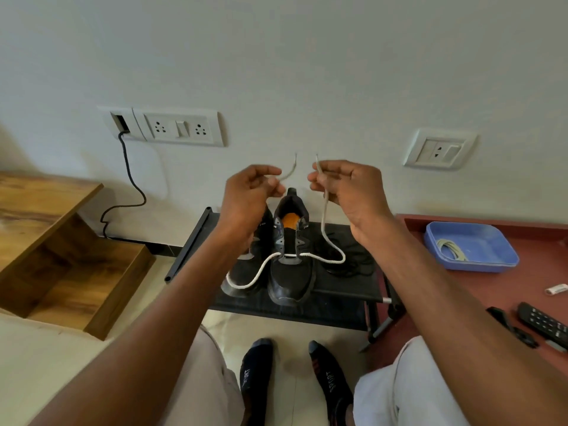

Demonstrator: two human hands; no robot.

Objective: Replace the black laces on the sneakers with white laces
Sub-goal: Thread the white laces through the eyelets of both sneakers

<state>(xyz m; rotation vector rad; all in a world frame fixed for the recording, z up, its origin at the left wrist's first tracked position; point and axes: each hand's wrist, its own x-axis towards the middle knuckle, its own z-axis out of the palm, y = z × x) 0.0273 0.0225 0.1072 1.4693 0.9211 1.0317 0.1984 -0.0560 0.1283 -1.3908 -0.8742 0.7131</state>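
Observation:
Two black sneakers stand side by side on a low black rack. The right sneaker has an orange insole and a white lace threaded through its lowest eyelets. The left sneaker is partly hidden behind my left forearm. My left hand pinches one end of the white lace and my right hand pinches the other, both raised above the shoes with the tips pointing up. A loose black lace lies on the rack to the right of the shoes.
A blue tray holding another coiled white lace sits on a red-brown table, with a remote nearby. A wooden shelf unit stands at left. A black cable hangs from a wall socket. My socked feet are below.

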